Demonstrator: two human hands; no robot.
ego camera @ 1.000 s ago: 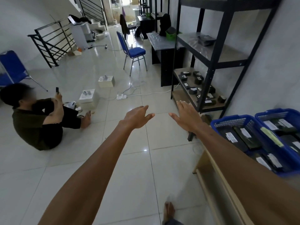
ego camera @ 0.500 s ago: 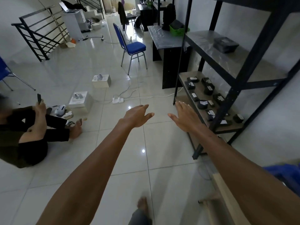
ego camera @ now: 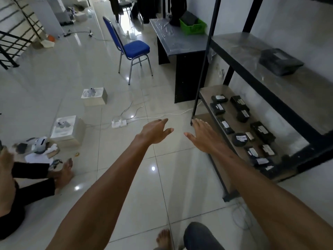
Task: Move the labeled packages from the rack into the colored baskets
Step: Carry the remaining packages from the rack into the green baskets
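Note:
A black metal rack [ego camera: 203,60] stands on the right against the wall. Its lowest shelf holds several small black packages with white labels [ego camera: 259,129], among them a round one [ego camera: 239,139]. One larger dark package [ego camera: 280,61] lies on the shelf above. My left hand [ego camera: 155,131] and my right hand [ego camera: 204,136] are stretched out in front of me over the tiled floor, fingers straight, holding nothing. The right hand hovers just left of the lowest shelf. No colored basket for the packages is in view.
A person sits on the floor at the left [ego camera: 27,179]. White boxes [ego camera: 67,129], a power strip with cables [ego camera: 119,123], a blue chair [ego camera: 133,49] and a dark desk [ego camera: 180,44] with a green basket [ego camera: 192,27] stand ahead. My bare foot [ego camera: 163,238] shows below.
The view has swung left and closer to the rack, so the blue baskets have left the frame. Both hands stay outstretched, holding nothing.

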